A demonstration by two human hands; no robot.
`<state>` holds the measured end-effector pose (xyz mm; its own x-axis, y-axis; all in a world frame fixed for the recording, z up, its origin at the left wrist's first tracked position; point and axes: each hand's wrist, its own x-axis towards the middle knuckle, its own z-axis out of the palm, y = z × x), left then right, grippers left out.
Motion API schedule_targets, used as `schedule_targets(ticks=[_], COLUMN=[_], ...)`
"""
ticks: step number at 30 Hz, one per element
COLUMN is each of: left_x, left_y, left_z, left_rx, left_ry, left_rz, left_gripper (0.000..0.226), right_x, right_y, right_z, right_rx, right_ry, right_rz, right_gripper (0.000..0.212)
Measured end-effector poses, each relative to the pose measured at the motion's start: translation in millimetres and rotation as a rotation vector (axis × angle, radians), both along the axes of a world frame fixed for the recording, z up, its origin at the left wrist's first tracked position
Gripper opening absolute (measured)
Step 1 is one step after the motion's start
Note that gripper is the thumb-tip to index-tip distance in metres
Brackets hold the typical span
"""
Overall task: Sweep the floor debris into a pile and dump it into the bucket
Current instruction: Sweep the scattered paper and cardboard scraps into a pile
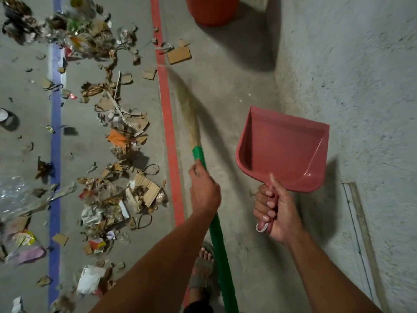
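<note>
My left hand (204, 188) grips the green handle of a broom (216, 236); its straw bristles (188, 105) are blurred and reach toward the red floor line. My right hand (274, 208) holds a pink dustpan (284, 150) by its handle, raised above the floor with the open mouth facing up-frame. Debris (117, 141) of cardboard scraps, paper, plastic wrappers and bands lies strewn across the concrete floor at left. An orange bucket (212, 10) stands at the top, cut off by the frame edge.
A red line (168, 114) and a blue line (55, 132) run along the floor. A rough grey wall (352, 86) rises on the right. My sandalled foot (204, 265) is beside the broom handle. A small white round object (2, 114) lies at far left.
</note>
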<state>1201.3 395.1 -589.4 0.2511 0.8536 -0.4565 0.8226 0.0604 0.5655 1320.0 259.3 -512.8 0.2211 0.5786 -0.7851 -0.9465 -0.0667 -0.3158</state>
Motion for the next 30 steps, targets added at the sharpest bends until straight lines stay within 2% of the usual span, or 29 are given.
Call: schedule_targets(ticks=[3, 7, 10, 14, 16, 19, 25, 30], left_x=[32, 48, 25, -22, -35, -30, 65, 158], left_y=[-5, 6, 12, 12, 7, 2, 21, 74], left_z=[-4, -12, -24, -26, -17, 0, 34, 55], left_rx=[-0.003, -0.133, -0.191, -0.198, -0.141, 0.006, 0.076, 0.097], left_ry=[-0.019, 0.093, 0.172, 0.218, 0.266, 0.213, -0.056, -0.257], left_rz=[-0.174, -0.309, -0.179, 0.184, 0.194, 0.087, -0.145, -0.314], left_gripper=[0.059, 0.050, 0.053, 0.051, 0.061, 0.076, 0.057, 0.055], right_x=[9, 17, 16, 8, 7, 12, 45, 89], right_y=[-2, -10, -16, -20, -21, -18, 0, 21], right_z=[2, -1, -5, -6, -4, 3, 25, 32], right_rx=[-0.014, -0.025, -0.030, -0.034, -0.028, -0.011, -0.011, 0.077], right_ry=[-0.028, -0.048, -0.030, -0.002, 0.005, 0.012, -0.043, -0.040], right_rz=[-0.009, -0.014, -0.009, -0.009, -0.002, 0.007, -0.008, 0.013], right_gripper=[0.048, 0.048, 0.049, 0.048, 0.047, 0.048, 0.048, 0.048])
